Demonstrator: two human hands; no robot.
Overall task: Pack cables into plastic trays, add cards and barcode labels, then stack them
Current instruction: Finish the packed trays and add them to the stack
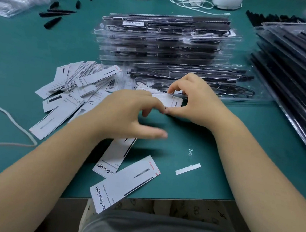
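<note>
Both hands meet over one card [169,99] lying crosswise before the tray stack [164,44]. Right hand [195,100] pinches its right end; left hand [129,112], fingers loosely spread, covers the left end, holding nothing I can see.

A teal-green worktop [201,141] fills nearly the whole frame, matte and evenly lit, with soft shadows. Its near edge runs across the bottom of the frame. No walls, floor or windows can be made out.
</note>
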